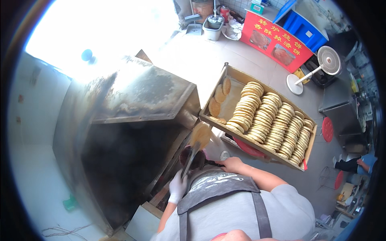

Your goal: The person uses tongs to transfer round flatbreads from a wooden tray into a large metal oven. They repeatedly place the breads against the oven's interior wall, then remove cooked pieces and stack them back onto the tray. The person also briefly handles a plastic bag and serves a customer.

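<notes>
My left hand [178,186], in a white glove, grips metal tongs [190,159]. At the tongs' far end is a round golden flatbread [201,135], a little blurred, near the corner of a wooden tray [261,144]. Bare-skinned, my right hand [232,165] holds a dark handle that leads to a dark round pan or ladle [193,157] in front of my apron. Rows of baked flatbreads [267,116] stand on edge in the tray, with several looser ones [214,107] along its left side.
A large metal oven [144,87] with a dark opening lies at the left. Beyond the tray stand a white fan [328,60] and a red-fronted counter [277,42] with a blue bin [307,31]. Red stools [327,129] and a person [355,164] are at the right.
</notes>
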The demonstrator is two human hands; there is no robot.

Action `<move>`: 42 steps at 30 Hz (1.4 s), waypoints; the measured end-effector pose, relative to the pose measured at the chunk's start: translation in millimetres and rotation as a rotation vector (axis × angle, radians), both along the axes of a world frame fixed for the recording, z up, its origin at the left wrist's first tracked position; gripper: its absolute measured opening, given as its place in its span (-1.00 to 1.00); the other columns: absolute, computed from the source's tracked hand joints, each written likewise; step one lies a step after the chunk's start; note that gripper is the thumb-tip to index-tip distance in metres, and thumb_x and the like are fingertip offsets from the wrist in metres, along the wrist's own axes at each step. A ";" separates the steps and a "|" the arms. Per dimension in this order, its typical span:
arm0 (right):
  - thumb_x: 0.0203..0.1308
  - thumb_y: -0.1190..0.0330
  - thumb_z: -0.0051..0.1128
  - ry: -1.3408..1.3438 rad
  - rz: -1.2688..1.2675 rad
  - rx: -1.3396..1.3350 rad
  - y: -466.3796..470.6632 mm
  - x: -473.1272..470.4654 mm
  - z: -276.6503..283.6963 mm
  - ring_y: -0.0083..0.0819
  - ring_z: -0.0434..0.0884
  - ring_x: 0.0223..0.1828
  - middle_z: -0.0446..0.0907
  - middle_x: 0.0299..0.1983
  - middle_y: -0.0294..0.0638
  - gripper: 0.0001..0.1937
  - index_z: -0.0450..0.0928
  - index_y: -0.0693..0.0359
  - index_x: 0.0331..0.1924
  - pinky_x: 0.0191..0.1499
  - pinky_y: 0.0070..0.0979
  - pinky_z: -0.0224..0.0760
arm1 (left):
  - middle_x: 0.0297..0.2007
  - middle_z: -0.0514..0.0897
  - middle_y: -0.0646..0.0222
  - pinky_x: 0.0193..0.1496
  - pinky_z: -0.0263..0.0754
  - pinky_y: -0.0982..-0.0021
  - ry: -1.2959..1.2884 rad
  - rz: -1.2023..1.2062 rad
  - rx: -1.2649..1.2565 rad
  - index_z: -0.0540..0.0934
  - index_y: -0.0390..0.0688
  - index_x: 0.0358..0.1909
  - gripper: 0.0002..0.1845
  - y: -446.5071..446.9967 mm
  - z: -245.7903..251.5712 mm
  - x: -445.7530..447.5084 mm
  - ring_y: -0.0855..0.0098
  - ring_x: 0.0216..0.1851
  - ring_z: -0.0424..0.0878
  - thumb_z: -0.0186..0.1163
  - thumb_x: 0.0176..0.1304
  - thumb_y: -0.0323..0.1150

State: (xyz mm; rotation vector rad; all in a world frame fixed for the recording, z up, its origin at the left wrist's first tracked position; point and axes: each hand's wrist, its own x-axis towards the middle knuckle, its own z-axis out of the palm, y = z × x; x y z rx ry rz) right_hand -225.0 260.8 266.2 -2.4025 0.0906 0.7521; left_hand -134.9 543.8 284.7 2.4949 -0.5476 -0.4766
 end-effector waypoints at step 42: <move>0.11 0.29 -0.08 -0.365 0.685 -0.277 475.9 373.7 -42.2 -0.14 0.61 -0.12 0.62 -0.17 -0.08 -0.67 0.54 0.01 -0.02 -0.14 -0.24 0.50 | -0.26 0.61 0.20 -0.34 0.48 0.42 0.041 1.063 -0.739 0.17 -0.33 0.28 -0.34 238.1 -77.2 -123.7 0.47 -0.48 0.55 0.01 0.18 -0.20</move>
